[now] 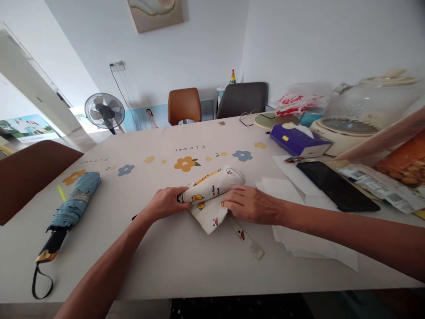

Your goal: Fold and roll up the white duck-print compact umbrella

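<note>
A white folding umbrella [217, 188] printed with yellow ducks lies across the middle of the table in front of me, its cloth partly rolled. One flap hangs loose toward me, and a printed strap [245, 237] with a pale square tab trails onto the tabletop. My left hand [168, 204] is closed around the umbrella's left end, where a dark part shows beside the thumb. On the other side, my right hand [247, 204] has its fingers curled over the cloth, gripping it. A small black tip pokes out by my left wrist.
A folded blue umbrella [76, 199] lies at the left. White sheets [299, 221], a black phone [337, 186], a purple tissue box [299, 139] and a glass-lidded appliance [352, 117] occupy the right side. Chairs [184, 105] stand beyond the far edge, with a fan [104, 110] behind.
</note>
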### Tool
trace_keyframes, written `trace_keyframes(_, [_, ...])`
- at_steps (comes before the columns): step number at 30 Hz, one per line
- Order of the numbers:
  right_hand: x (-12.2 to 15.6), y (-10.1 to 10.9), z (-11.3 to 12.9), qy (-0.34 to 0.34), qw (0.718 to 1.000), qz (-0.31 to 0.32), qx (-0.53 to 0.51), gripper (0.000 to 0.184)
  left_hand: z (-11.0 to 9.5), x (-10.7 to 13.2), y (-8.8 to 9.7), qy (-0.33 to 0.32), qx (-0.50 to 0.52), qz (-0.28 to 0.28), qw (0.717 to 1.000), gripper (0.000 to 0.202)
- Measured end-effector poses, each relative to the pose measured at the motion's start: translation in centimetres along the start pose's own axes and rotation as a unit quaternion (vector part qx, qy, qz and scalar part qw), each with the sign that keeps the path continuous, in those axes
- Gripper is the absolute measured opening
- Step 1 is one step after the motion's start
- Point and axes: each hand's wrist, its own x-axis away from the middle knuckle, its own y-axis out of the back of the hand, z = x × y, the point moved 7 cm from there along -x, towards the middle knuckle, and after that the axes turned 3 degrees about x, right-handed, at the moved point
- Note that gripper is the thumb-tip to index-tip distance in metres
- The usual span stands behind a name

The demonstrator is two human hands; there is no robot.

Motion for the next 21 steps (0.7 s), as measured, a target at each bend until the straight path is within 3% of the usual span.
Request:
trace_keyframes(4, [-0.7,0.6,-0.9,-0.048,0.998,-0.039,0.03,0.019,0.2,0.0,-0.1,0.009,0.01,0.01,1.0,0.036])
trace_keyframes(11, [-3.0,-1.2,-2.6,-0.122,0.987,-0.058,0.091,0.018,0.1,0.1,-0.1,-0.006,0.025,0.03,0.999,0.04])
trace_keyframes(17, [-3.4,-1.4,-3.8,-0.138,0.984,-0.023,0.112,0.022,0.7,0.0,0.0,-0.013,0.069,0.035,0.997,0.037])
trace_keyframes(21, [-3.5,-1.9,-4.8,-0.117,0.985,0.064,0.11,0.028,1.1,0.2,-0.3,-0.01,0.108,0.083,0.991,0.036])
